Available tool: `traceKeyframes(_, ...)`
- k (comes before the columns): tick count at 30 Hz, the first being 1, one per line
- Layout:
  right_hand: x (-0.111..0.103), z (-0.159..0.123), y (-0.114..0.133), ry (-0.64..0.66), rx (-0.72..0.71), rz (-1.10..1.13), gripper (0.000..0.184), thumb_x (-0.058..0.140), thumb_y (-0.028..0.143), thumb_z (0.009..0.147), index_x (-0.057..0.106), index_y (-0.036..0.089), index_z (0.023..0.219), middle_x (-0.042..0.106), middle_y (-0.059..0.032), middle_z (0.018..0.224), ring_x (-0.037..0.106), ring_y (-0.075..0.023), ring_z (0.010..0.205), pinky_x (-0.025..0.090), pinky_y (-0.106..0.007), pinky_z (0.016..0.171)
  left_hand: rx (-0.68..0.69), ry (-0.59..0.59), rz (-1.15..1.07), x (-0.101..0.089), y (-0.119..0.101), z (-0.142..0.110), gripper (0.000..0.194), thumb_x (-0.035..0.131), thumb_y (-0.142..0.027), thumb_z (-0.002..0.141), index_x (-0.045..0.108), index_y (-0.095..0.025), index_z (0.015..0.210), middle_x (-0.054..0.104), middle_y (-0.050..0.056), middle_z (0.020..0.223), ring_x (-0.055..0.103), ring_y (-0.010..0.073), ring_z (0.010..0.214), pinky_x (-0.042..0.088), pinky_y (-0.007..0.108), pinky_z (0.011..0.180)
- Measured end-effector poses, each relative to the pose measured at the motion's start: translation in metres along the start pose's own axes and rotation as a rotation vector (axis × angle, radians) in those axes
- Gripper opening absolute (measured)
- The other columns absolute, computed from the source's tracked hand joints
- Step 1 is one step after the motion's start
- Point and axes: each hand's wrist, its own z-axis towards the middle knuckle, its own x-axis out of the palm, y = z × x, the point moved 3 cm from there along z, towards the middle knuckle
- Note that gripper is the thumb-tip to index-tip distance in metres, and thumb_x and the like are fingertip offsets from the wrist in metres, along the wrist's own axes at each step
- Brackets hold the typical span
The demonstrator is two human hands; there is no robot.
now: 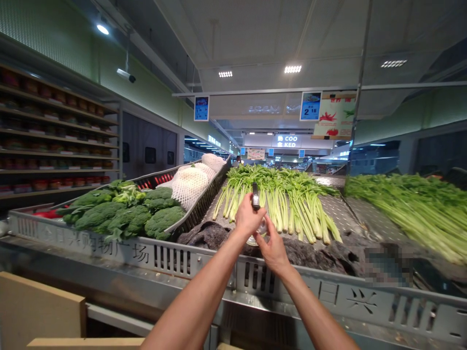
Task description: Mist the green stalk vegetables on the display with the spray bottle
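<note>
A clear spray bottle with a black head is between my two hands, in front of the celery. My left hand is wrapped round it just below the head. Lower down, my right hand grips the clear body, with thumb and fingers at its side. Much of the bottle is hidden by my hands. Beyond them, bunches of celery lie side by side on a sloping metal surface, leaves pointing away from me. A dark crumpled cloth runs along the front edge, beneath my hands.
Broccoli fills a grey crate on the left, with produce in white foam nets behind. A mirror at right reflects celery. Blue price signs hang overhead. Shelves of jars stand far left. Wooden boards are at lower left.
</note>
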Motion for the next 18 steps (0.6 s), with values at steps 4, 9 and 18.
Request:
traceKeyframes(4,-0.01,0.0,-0.001,-0.01,-0.009,0.0,0.061,0.047,0.038,0.074,0.028,0.014,0.126,0.044,-0.0133,0.122,0.042,-0.0204,0.111,0.035,-0.036,0.091,0.019,0.009,-0.015,0.006,-0.009,-0.002,0.039,0.052,-0.024,0.062,0.046,-0.018,0.1,0.057,0.002,0.083,0.052,0.0149,0.069,0.038,0.025,0.059)
traceKeyframes(9,-0.023,0.0,-0.002,-0.069,0.008,-0.028,0.061,0.047,0.039,0.074,0.029,0.013,0.125,0.044,-0.0133,0.121,0.041,-0.0209,0.112,0.035,-0.037,0.091,0.054,0.022,-0.031,0.016,-0.021,-0.001,0.041,0.052,-0.026,0.062,0.044,-0.02,0.101,0.056,0.002,0.087,0.05,0.0142,0.07,0.037,0.024,0.059)
traceKeyframes(18,-0.037,-0.003,-0.007,-0.128,0.043,-0.069,0.06,0.046,0.041,0.074,0.03,0.013,0.124,0.046,-0.014,0.12,0.043,-0.021,0.11,0.036,-0.036,0.089,0.048,0.109,-0.085,0.034,-0.028,0.003,0.04,0.052,-0.025,0.062,0.045,-0.018,0.1,0.057,0.001,0.079,0.05,0.0127,0.064,0.038,0.024,0.058)
